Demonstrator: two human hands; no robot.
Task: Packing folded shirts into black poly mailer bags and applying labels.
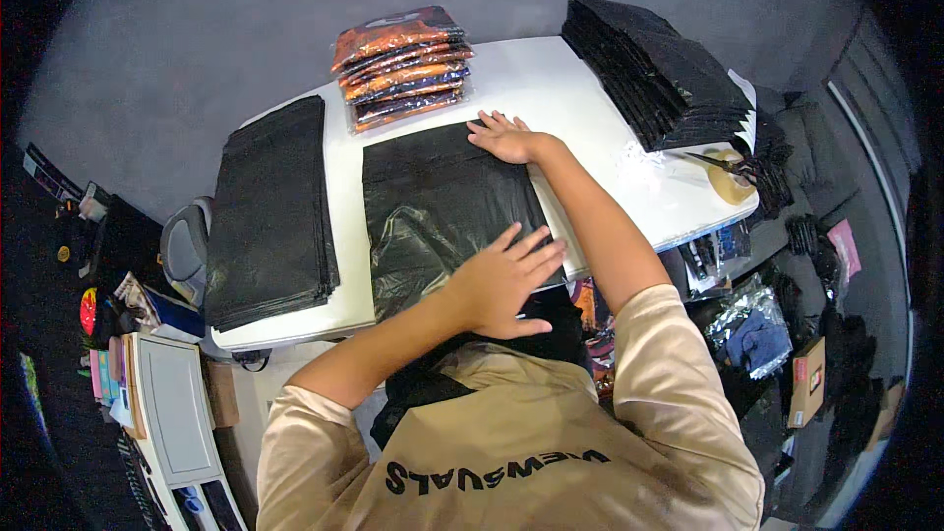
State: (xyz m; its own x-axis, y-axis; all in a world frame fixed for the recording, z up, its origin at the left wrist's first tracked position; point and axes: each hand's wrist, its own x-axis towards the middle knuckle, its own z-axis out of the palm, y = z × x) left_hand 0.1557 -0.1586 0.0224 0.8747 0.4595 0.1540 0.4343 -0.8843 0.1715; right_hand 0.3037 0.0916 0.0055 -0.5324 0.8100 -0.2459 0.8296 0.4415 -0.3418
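A black plastic mailing bag [433,197] lies flat on the white table [501,79] in front of me, its near part creased and shiny. My right hand [509,140] rests on its far right corner with the fingers spread. Over the bag's near right part is my left hand [506,280], fingers stretched out and apart; whether it touches the plastic I cannot tell. Neither hand holds anything. Left of the bag lies a flat stack of black bags [270,206]. Beyond it stands a pile of orange and dark garments in clear plastic [403,69].
A tall stack of folded black bags [659,69] fills the far right of the table. Near it lie scissors [726,162] and a roll of tape [730,182]. A white cabinet [172,408] stands at the left. Clear plastic packages [752,329] and a cardboard box [806,383] are at the right.
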